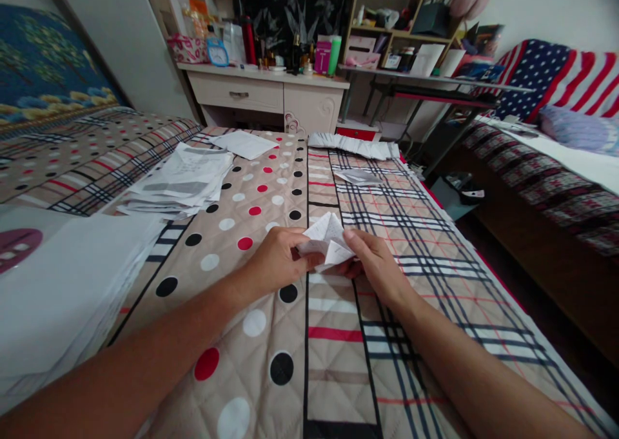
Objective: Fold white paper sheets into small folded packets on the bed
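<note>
Between my two hands is a small piece of folded white paper, with a pointed peak and a triangular flap facing me. My left hand pinches its left side, thumb toward me. At the right side my right hand grips it, with the thumb on the upper edge and fingers curled beneath. The paper is held just over the patterned quilt; whether it touches the cloth I cannot tell. Parts of the fingers are hidden behind and under the paper.
Stacked printed sheets lie left of my hands, near a larger pile of white paper. Farther off are a loose white sheet, a pleated paper strip and a flat folded paper. Beyond the bed stands a cream dresser.
</note>
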{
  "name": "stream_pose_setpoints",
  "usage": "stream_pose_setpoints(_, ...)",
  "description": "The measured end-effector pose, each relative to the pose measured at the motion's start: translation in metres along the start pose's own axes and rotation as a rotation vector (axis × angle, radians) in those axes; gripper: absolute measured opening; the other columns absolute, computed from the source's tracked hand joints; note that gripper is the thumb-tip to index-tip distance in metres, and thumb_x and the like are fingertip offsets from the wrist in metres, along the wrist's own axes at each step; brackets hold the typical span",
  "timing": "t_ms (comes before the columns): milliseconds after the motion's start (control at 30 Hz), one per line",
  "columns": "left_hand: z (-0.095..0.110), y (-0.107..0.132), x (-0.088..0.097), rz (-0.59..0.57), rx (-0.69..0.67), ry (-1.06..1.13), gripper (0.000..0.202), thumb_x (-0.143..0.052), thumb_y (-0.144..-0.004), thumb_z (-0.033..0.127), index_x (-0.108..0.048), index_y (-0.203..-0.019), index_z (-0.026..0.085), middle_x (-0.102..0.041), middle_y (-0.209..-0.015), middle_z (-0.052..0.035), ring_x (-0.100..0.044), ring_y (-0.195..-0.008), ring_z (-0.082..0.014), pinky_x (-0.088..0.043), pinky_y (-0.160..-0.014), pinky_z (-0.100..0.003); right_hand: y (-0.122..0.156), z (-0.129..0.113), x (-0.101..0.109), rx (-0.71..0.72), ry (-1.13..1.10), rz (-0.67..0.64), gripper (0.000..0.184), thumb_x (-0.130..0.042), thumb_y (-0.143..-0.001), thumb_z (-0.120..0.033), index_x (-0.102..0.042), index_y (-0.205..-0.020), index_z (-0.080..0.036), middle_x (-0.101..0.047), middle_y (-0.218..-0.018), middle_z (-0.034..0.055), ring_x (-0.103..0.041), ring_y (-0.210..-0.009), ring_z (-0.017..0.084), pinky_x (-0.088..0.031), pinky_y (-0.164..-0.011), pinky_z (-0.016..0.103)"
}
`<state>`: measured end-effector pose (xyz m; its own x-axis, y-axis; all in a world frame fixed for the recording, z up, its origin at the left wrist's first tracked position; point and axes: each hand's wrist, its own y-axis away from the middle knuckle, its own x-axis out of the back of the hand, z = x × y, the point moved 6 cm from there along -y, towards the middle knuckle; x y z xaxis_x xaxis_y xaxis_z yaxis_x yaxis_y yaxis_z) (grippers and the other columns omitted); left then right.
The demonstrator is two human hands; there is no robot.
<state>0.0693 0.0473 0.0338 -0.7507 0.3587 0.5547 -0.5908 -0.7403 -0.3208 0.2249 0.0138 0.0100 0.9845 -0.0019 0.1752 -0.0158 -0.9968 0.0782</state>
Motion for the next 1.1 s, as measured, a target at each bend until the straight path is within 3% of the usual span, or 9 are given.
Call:
stream_pose_setpoints(67, -0.002, 0.000, 0.002, 0.045, 0.029, 0.017, 0.013, -0.067, -0.078, 0.021, -0.068, -0.067, 0.013, -0.064, -0.069, -0.0022, -0.055, -0.059, -0.0107, -0.038, -0.054, -0.021, 0.002, -0.003, -0.002, 0.078, -0.102, -0.023, 0.051, -0.048, -0.086, -0.064, -0.066, -0.095, -0.017, -0.066, -0.079, 0.0044, -0.060, -0.065, 0.016, -0.048, -0.051, 0.024)
stream_pose_setpoints(167, -0.004, 0.002, 0.005, 0.121, 0.047, 0.010, 0.017, -0.069, -0.077, 0.027, -0.068, -0.068, 0.013, -0.063, -0.066, -0.0020, -0.054, -0.059, -0.0114, -0.039, -0.054, -0.021, 0.004, -0.008, -0.007, 0.194, -0.169, -0.050, 0.050, -0.070, -0.074, -0.057, -0.064, -0.105, -0.019, -0.067, -0.092, 0.0042, -0.062, -0.077, 0.017, -0.051, -0.062, 0.026)
stream_pose_setpoints(267, -0.006, 0.005, 0.005, 0.163, 0.068, 0.011, 0.023, -0.070, -0.076, 0.033, -0.067, -0.066, 0.013, -0.058, -0.058, 0.0001, -0.049, -0.053, -0.0099, -0.036, -0.049, -0.020, 0.004, -0.007, -0.009, 0.215, -0.192, 0.001, 0.040, -0.081, -0.067, -0.042, -0.065, -0.097, -0.020, -0.068, -0.087, 0.0024, -0.062, -0.076, 0.017, -0.052, -0.067, 0.027)
stream_pose_setpoints(433, -0.009, 0.007, 0.001, 0.162, 0.123, 0.071, 0.023, -0.071, -0.076, 0.034, -0.065, -0.069, 0.013, -0.053, -0.055, 0.0024, -0.045, -0.050, -0.0079, -0.034, -0.045, -0.018, 0.005, 0.000, -0.013, 0.134, -0.292, 0.046, 0.025, -0.081, -0.067, -0.036, -0.066, -0.078, -0.019, -0.066, -0.075, 0.0007, -0.059, -0.066, 0.015, -0.050, -0.063, 0.028)
stream_pose_setpoints(500, -0.010, 0.007, -0.001, 0.147, 0.148, 0.152, 0.021, -0.074, -0.072, 0.031, -0.066, -0.079, 0.013, -0.058, -0.063, 0.0020, -0.051, -0.053, -0.0087, -0.040, -0.048, -0.018, 0.006, 0.001, -0.011, 0.123, -0.291, 0.081, 0.025, -0.082, -0.066, -0.035, -0.066, -0.077, -0.018, -0.066, -0.074, 0.0010, -0.059, -0.065, 0.015, -0.050, -0.062, 0.027)
stream_pose_setpoints(667, -0.016, 0.005, -0.012, 0.110, 0.244, 0.465, 0.051, -0.081, -0.063, 0.023, -0.059, -0.108, 0.016, -0.068, -0.090, -0.0033, -0.066, -0.076, -0.0161, -0.055, -0.068, -0.027, 0.005, 0.003, -0.006, 0.086, -0.276, 0.135, 0.028, -0.081, -0.068, -0.037, -0.066, -0.082, -0.017, -0.065, -0.073, 0.0006, -0.054, -0.058, 0.012, -0.045, -0.052, 0.023)
stream_pose_setpoints(767, -0.021, 0.004, -0.013, 0.163, 0.288, 0.595, 0.052, -0.082, -0.061, 0.022, -0.058, -0.106, 0.015, -0.069, -0.094, -0.0045, -0.067, -0.082, -0.0174, -0.056, -0.074, -0.030, 0.003, 0.004, -0.012, 0.068, -0.325, 0.053, 0.039, -0.084, -0.063, -0.034, -0.065, -0.093, -0.019, -0.068, -0.082, 0.0020, -0.060, -0.067, 0.015, -0.049, -0.056, 0.024)
stream_pose_setpoints(867, -0.025, 0.005, -0.014, 0.170, 0.376, 0.703, 0.044, -0.082, -0.063, 0.027, -0.063, -0.099, 0.013, -0.071, -0.092, -0.0058, -0.068, -0.078, -0.0173, -0.057, -0.070, -0.030, 0.002, 0.002, -0.017, 0.087, -0.360, -0.012, 0.044, -0.084, -0.063, -0.032, -0.063, -0.100, -0.020, -0.069, -0.091, 0.0033, -0.063, -0.075, 0.016, -0.051, -0.059, 0.024)
stream_pose_setpoints(1100, -0.027, 0.009, -0.018, 0.228, 0.541, 1.092, 0.035, -0.081, -0.070, 0.027, -0.070, -0.100, 0.013, -0.074, -0.092, -0.0073, -0.069, -0.078, -0.0151, -0.055, -0.070, -0.024, 0.003, 0.001, -0.013, 0.131, -0.376, 0.033, 0.047, -0.082, -0.067, -0.030, -0.059, -0.106, -0.021, -0.062, -0.090, 0.0006, -0.059, -0.071, 0.011, -0.049, -0.054, 0.019)
